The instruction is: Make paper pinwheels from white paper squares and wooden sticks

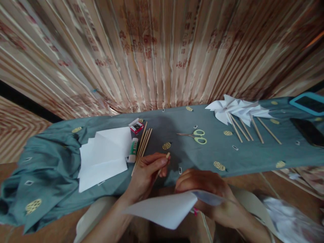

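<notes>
My left hand (152,166) is closed around a thin wooden stick (168,155), whose pale end pokes up between thumb and fingers. Curled over beside it, my right hand (202,182) grips a sheet of white paper (167,207) that bends out in front of my lap. The paper covers part of the right fingers. A small bit of pink (195,211) shows under the paper, too small to name. Left of my left hand lie several wooden sticks (143,145), a glue stick (133,150) and a stack of white paper squares (103,155).
Green-handled scissors (198,136) lie mid-table, and a small red-and-white box of dark bits (136,127) sits behind the glue stick. Several white paper pinwheels on sticks (235,109) are piled at the right, near a dark phone (307,131) and a blue-framed object (308,103). A curtain (157,54) hangs behind.
</notes>
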`<action>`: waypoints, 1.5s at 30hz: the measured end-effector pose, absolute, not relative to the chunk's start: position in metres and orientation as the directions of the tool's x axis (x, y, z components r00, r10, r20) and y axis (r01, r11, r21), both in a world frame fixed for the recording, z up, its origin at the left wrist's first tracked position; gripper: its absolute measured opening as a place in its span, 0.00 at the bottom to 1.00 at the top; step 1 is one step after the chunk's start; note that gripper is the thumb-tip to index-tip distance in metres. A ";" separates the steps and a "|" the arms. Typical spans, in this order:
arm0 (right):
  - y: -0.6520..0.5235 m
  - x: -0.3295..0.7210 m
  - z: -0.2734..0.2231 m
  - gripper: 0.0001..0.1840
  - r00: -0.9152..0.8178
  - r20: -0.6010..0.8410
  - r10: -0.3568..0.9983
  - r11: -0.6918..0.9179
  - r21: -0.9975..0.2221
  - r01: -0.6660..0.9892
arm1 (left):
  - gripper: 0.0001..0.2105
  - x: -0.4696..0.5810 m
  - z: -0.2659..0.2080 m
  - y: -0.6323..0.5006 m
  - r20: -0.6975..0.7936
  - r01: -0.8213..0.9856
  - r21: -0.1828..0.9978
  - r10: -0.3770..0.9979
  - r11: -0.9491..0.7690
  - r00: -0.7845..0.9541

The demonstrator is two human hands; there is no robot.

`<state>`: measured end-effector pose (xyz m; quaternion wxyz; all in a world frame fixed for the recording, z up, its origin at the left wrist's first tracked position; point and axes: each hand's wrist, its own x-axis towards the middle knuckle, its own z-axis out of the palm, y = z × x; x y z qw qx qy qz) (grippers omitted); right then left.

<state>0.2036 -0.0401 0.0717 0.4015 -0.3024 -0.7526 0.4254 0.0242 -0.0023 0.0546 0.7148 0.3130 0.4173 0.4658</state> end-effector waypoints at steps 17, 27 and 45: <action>-0.045 0.216 0.068 0.12 -0.393 0.608 0.690 0.717 -0.647 0.258 | 0.05 0.015 0.054 -0.009 0.004 -0.121 0.991 0.902 0.054 0.432; -0.046 0.216 0.074 0.11 -0.411 0.578 0.705 0.707 -0.621 0.338 | 0.05 0.020 0.054 -0.009 -0.071 -0.143 0.979 0.896 0.148 0.439; -0.044 0.213 0.071 0.09 -0.355 0.543 0.761 0.640 -0.718 0.273 | 0.10 0.026 0.043 -0.017 -0.089 -0.214 0.963 0.941 0.165 0.327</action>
